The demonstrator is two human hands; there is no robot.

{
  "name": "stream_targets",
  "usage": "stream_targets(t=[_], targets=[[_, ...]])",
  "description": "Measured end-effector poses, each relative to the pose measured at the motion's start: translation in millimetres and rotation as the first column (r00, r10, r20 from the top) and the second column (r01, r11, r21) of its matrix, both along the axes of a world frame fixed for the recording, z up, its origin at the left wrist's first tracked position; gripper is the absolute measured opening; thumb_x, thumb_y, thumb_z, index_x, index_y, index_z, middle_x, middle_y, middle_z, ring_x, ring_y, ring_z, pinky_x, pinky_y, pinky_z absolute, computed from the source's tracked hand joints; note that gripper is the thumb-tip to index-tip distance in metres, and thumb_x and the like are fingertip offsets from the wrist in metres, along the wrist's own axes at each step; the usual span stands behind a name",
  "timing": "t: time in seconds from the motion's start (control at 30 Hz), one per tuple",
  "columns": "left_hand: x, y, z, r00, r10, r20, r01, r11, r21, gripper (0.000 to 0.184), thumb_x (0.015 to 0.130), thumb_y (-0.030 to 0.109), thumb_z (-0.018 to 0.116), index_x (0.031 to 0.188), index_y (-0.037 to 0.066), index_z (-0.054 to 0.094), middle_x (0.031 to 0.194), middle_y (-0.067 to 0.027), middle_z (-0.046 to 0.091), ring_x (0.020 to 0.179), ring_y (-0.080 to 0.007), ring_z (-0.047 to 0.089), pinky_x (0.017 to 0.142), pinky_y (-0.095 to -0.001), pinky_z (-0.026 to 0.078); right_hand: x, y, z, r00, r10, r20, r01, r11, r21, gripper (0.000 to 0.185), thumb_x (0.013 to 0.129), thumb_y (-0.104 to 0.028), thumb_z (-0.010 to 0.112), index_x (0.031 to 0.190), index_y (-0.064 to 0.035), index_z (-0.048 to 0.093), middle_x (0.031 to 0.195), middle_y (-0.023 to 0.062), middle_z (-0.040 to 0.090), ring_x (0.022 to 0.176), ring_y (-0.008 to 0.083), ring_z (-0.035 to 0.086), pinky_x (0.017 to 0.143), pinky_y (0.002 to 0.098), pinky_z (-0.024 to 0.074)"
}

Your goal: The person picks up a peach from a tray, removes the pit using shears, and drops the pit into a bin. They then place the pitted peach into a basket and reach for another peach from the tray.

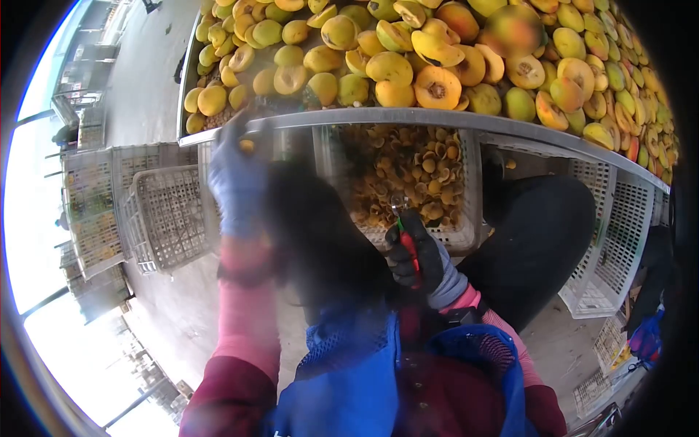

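A crate is standing left of the left hand, which is hovering, blurred and with grip undeterminable, by the tray, fruit is lying beyond both hands, and the right hand is gripping a tool.

We can read no text, label, brand, number or sign anywhere in view. On the blue garment, right at the bottom edge of the view, we make out only a small white mark; it is cut off, and we cannot tell whether it is lettering.
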State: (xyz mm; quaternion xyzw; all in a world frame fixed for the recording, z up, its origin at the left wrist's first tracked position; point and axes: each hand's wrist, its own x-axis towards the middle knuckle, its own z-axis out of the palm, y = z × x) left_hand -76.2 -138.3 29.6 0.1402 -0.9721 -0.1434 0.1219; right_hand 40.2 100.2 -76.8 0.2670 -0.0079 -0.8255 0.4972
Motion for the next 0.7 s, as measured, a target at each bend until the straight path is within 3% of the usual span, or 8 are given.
stream_targets(t=[0.13, 0.23, 0.37, 0.4, 0.47, 0.57, 0.6, 0.7], targets=[[-68, 39, -30, 0.908, -0.366, 0.205, 0.404, 0.895, -0.190, 0.050, 0.074, 0.034, 0.071, 0.113, 0.006, 0.057, 0.102, -0.0157, 0.062, 0.094, -0.0312, 0.061, 0.081, -0.0373, 0.047, -7, -1, 15, 0.990, 0.105, -0.100, -0.050, 0.897, 0.440, 0.046, 0.086, -0.058, 0.051, 0.083, -0.0121, 0.053, 0.055, -0.0037, 0.040, 0.039, 0.0079, 0.036, 0.033, 0.0218, 0.0292], [-106, 29, -44, 0.847, -0.335, 0.412, 0.420, 0.898, -0.131, 0.049, 0.072, 0.030, 0.073, 0.111, 0.005, 0.057, 0.100, -0.0161, 0.062, 0.094, -0.0310, 0.061, 0.080, -0.0360, 0.047, -6, 8, 3, 0.989, 0.058, -0.139, 0.027, 0.837, 0.546, 0.045, 0.085, -0.057, 0.052, 0.084, -0.0123, 0.053, 0.057, -0.0023, 0.046, 0.040, 0.0101, 0.041, 0.034, 0.0230, 0.0331], [-89, 18, -37, 0.850, -0.446, 0.282, 0.431, 0.895, 0.116, 0.051, 0.072, 0.025, 0.073, 0.114, 0.005, 0.053, 0.100, -0.0139, 0.062, 0.093, -0.0250, 0.061, 0.081, -0.0342, 0.048, 4, 7, -31, 0.932, 0.074, -0.354, 0.210, 0.687, 0.696, 0.043, 0.087, -0.054, 0.051, 0.086, -0.0111, 0.052, 0.057, -0.0010, 0.046, 0.040, 0.0107, 0.043, 0.034, 0.0234, 0.0342], [-78, 20, -39, 0.890, -0.442, 0.112, 0.380, 0.856, 0.351, 0.047, 0.079, 0.021, 0.066, 0.118, 0.000, 0.051, 0.108, -0.0125, 0.058, 0.098, -0.0216, 0.058, 0.086, -0.0328, 0.046, 2, 7, -30, 0.945, 0.034, -0.324, 0.221, 0.663, 0.715, 0.043, 0.088, -0.053, 0.051, 0.087, -0.0102, 0.052, 0.057, -0.0006, 0.046, 0.040, 0.0109, 0.043, 0.034, 0.0235, 0.0343], [-40, 55, -19, 0.923, -0.335, -0.187, 0.345, 0.511, 0.787, 0.046, 0.077, 0.017, 0.060, 0.119, 0.001, 0.052, 0.103, -0.0109, 0.059, 0.094, -0.0193, 0.057, 0.081, -0.0310, 0.047, -6, 10, -8, 0.932, -0.048, -0.359, 0.293, 0.683, 0.669, 0.042, 0.090, -0.050, 0.050, 0.089, -0.0080, 0.052, 0.059, 0.0010, 0.048, 0.040, 0.0115, 0.044, 0.033, 0.0238, 0.0346], [10, 83, -13, 0.930, -0.363, -0.056, 0.226, 0.447, 0.866, 0.046, 0.081, 0.016, 0.049, 0.122, -0.005, 0.048, 0.115, -0.0137, 0.054, 0.103, -0.0178, 0.053, 0.084, -0.0280, 0.046, -20, 0, 48, 0.764, -0.143, -0.629, 0.519, 0.716, 0.467, 0.036, 0.095, -0.037, 0.045, 0.098, -0.0009, 0.051, 0.079, 0.0082, 0.054, 0.039, 0.0130, 0.045, 0.033, 0.0251, 0.0359], [21, 90, -14, 0.914, -0.390, -0.113, 0.285, 0.417, 0.863, 0.046, 0.082, 0.016, 0.049, 0.123, -0.005, 0.047, 0.115, -0.0128, 0.054, 0.102, -0.0174, 0.054, 0.085, -0.0276, 0.045, -25, 4, 52, 0.719, -0.022, -0.695, 0.431, 0.799, 0.420, 0.031, 0.096, -0.025, 0.043, 0.112, 0.0020, 0.047, 0.091, 0.0095, 0.054, 0.047, 0.0135, 0.049, 0.036, 0.0246, 0.0381], [50, 110, -34, 0.969, -0.239, -0.059, 0.092, 0.128, 0.988, 0.042, 0.088, 0.023, 0.047, 0.120, -0.004, 0.049, 0.111, -0.0111, 0.054, 0.097, -0.0170, 0.055, 0.083, -0.0279, 0.046, -13, -4, 43, 0.411, 0.254, -0.876, 0.661, 0.579, 0.478, 0.031, 0.096, -0.010, 0.041, 0.125, 0.0017, 0.041, 0.102, 0.0104, 0.055, 0.076, 0.0158, 0.058, 0.059, 0.0247, 0.0501]])
